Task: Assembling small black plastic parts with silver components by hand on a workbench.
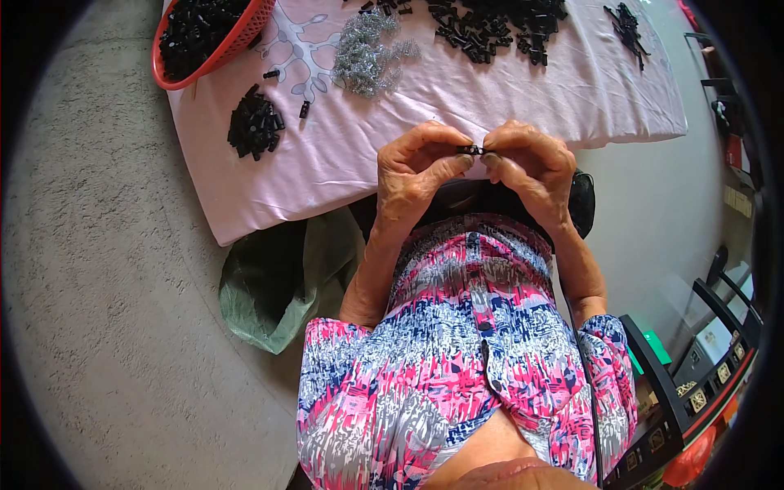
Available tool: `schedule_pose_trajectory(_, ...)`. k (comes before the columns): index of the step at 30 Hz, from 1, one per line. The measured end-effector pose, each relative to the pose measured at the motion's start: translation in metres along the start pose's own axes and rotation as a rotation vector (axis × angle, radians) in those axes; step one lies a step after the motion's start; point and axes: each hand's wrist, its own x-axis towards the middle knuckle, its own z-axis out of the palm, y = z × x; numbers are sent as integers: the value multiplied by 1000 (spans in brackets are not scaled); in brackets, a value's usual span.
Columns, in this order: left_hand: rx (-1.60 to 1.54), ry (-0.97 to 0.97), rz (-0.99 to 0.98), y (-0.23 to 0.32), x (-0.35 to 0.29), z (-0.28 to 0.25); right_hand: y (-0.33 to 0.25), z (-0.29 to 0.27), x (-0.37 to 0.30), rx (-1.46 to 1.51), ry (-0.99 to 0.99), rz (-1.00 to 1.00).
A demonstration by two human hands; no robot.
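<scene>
Just over the near edge of the cloth-covered table, my two hands meet around a small black plastic piece. My left hand pinches its left end between thumb and forefinger. At its right end, my right hand closes in the same pinch; the fingertips hide most of that end. Farther off on the table lie a heap of small clear and silvery parts and a large heap of black pieces. To the left is a smaller pile of black pieces, with a loose black piece beside it.
A red plastic basket full of black pieces stands at the far left table corner. Thin black parts lie at the far right. A green sack hangs below the near edge. A dark wooden chair stands at right.
</scene>
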Motion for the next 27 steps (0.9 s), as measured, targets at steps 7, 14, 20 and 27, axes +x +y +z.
schedule_pose_trajectory(7,54,-42,47,-2,0,1,-1,0,0,-66,-6,-69)
schedule_pose_trajectory(14,47,-19,76,-3,-4,5,-6,-2,-1,-127,-34,-78)
schedule_pose_trajectory(20,109,4,71,0,-7,8,-4,-1,0,-249,-58,-176)
schedule_pose_trajectory(27,109,-2,26,2,-9,4,3,2,-7,-193,-51,-191)
